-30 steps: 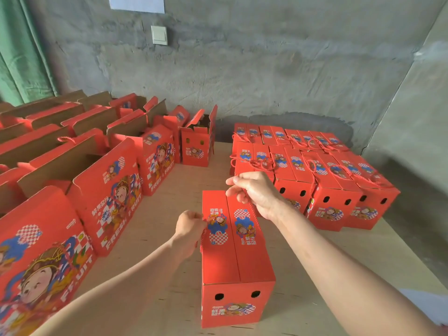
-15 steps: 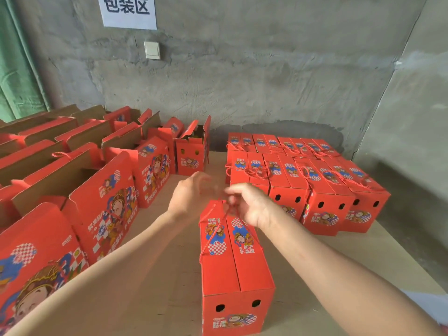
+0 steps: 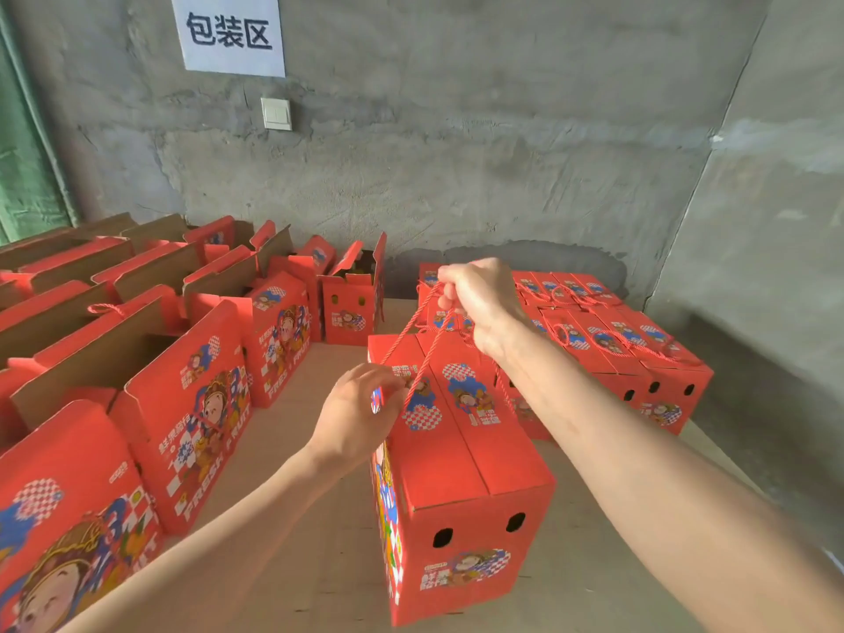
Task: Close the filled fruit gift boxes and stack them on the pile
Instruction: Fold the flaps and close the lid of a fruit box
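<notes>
1. Right hand [image 3: 479,303]: clenched round the red cord [image 3: 429,356], raised above the box's far end; the cord runs taut in two strands down to the box top
2. Left hand [image 3: 356,418]: at the box's upper left edge, fingers curled where the cord meets the flap; cannot tell whether it pinches the cord or only presses the cardboard
3. Box [image 3: 461,454]: red, printed, both top flaps shut with a seam down the middle, two round holes in the near end; mid-table, nearest the person
4. Table [image 3: 319,541]: pale wood, bearing all boxes
5. Pile [image 3: 639,354]: closed boxes in rows at right rear, just behind the box, cords lying on their lids
6. Open boxes [image 3: 182,404]: rows along the left, flaps up
7. Wall [image 3: 456,153]: grey concrete, with a white sign [image 3: 228,34] and a switch [image 3: 276,114]
</notes>
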`<action>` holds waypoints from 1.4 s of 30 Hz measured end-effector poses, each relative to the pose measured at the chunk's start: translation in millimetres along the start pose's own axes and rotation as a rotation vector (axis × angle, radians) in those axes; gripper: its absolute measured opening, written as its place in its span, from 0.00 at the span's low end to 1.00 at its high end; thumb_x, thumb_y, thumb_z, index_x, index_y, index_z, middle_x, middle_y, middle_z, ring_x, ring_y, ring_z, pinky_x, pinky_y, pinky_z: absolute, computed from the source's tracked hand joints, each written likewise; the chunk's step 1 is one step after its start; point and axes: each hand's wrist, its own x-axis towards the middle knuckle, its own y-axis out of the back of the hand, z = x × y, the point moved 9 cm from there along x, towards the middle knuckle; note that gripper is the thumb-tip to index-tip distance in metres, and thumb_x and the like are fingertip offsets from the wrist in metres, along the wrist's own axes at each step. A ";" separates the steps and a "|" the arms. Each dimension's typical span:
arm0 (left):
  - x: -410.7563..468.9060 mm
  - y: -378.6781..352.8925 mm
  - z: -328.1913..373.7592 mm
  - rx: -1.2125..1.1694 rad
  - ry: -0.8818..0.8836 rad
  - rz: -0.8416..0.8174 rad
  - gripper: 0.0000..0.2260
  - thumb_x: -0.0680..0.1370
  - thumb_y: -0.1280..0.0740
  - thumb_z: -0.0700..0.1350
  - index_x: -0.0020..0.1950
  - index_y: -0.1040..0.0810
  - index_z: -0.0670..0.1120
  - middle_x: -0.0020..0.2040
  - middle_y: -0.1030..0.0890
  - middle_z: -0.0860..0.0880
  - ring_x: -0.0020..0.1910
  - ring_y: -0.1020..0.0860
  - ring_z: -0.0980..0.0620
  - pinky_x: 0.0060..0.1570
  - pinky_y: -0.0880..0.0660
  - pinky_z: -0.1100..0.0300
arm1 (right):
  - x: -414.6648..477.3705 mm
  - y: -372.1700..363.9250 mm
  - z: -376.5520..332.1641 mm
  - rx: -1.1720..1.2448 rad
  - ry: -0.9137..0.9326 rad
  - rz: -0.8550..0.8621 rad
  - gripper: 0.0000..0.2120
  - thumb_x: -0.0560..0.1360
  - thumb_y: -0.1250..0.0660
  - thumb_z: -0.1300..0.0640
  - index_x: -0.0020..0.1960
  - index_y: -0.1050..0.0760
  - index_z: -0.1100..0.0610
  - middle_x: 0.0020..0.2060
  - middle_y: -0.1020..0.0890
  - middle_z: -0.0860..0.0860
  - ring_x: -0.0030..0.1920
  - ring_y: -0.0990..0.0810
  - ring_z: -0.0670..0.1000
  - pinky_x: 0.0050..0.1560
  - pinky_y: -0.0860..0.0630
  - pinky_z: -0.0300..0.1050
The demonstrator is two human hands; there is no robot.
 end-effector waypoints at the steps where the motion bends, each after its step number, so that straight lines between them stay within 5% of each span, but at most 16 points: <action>1: 1.7 0.5 1.1 -0.016 -0.001 0.000 0.05 0.75 0.32 0.38 0.48 0.18 0.40 0.48 0.20 0.52 0.51 0.24 0.53 0.53 0.29 0.60 | 4.4 3.9 -3.1 0.000 -0.012 0.022 0.14 0.70 0.36 0.65 0.26 0.30 0.58 0.20 0.28 0.50 0.26 0.26 0.50 0.33 0.32 0.41; 4: 0.9 -12.2 -11.4 -0.015 0.043 -0.110 0.06 0.75 0.32 0.40 0.50 0.18 0.41 0.52 0.21 0.52 0.56 0.25 0.51 0.56 0.31 0.63 | 8.4 5.5 5.9 0.041 -0.092 0.024 0.12 0.69 0.38 0.67 0.28 0.30 0.59 0.20 0.29 0.50 0.23 0.27 0.49 0.26 0.35 0.34; 9: -19.6 -41.0 -40.0 0.002 0.105 -0.260 0.14 0.78 0.35 0.46 0.63 0.23 0.46 0.67 0.27 0.51 0.67 0.31 0.55 0.62 0.39 0.68 | 10.1 -1.1 33.6 -0.017 -0.136 0.018 0.08 0.66 0.39 0.68 0.30 0.30 0.60 0.15 0.29 0.48 0.26 0.26 0.51 0.29 0.34 0.37; 17: -61.5 -100.5 -61.4 -0.052 0.249 -0.416 0.16 0.81 0.40 0.49 0.66 0.26 0.44 0.66 0.29 0.48 0.68 0.33 0.52 0.56 0.43 0.73 | 1.5 0.9 101.6 -0.147 -0.210 -0.016 0.14 0.73 0.37 0.66 0.29 0.26 0.60 0.28 0.21 0.55 0.37 0.21 0.53 0.47 0.27 0.45; 22: -67.7 -114.0 -58.5 -0.083 0.307 -0.401 0.18 0.79 0.36 0.48 0.68 0.31 0.45 0.64 0.30 0.47 0.53 0.30 0.55 0.49 0.38 0.72 | -30.2 -8.7 134.0 -0.363 -0.324 -0.352 0.07 0.75 0.34 0.61 0.37 0.25 0.60 0.23 0.22 0.51 0.25 0.24 0.44 0.28 0.34 0.37; 26: -81.0 -120.8 -48.4 -0.105 0.323 -0.461 0.26 0.79 0.37 0.50 0.75 0.42 0.45 0.75 0.43 0.47 0.63 0.29 0.50 0.56 0.37 0.69 | -11.4 21.5 105.9 -0.117 -0.277 -0.056 0.09 0.77 0.37 0.63 0.39 0.24 0.63 0.24 0.27 0.51 0.25 0.26 0.49 0.29 0.27 0.38; 29: -85.2 -117.0 -28.4 -0.145 0.254 -0.451 0.31 0.79 0.38 0.53 0.77 0.49 0.46 0.77 0.49 0.47 0.73 0.40 0.52 0.63 0.40 0.67 | -9.2 39.8 87.1 -0.091 -0.235 0.078 0.10 0.76 0.37 0.65 0.35 0.25 0.63 0.23 0.28 0.51 0.24 0.28 0.49 0.25 0.29 0.36; 34: -69.9 -104.9 24.4 -0.323 0.207 -0.423 0.36 0.74 0.38 0.63 0.77 0.50 0.54 0.78 0.56 0.54 0.75 0.45 0.56 0.64 0.44 0.67 | 1.8 65.4 35.8 -0.035 -0.126 0.254 0.12 0.74 0.36 0.64 0.32 0.26 0.60 0.16 0.29 0.45 0.19 0.29 0.45 0.24 0.33 0.34; 42: -0.4 -112.3 103.4 -0.678 0.178 -0.427 0.34 0.76 0.34 0.56 0.77 0.48 0.52 0.78 0.47 0.54 0.75 0.46 0.58 0.74 0.47 0.58 | 18.8 138.6 -39.7 0.129 0.029 0.467 0.12 0.72 0.35 0.66 0.30 0.27 0.58 0.15 0.31 0.46 0.21 0.33 0.47 0.28 0.36 0.39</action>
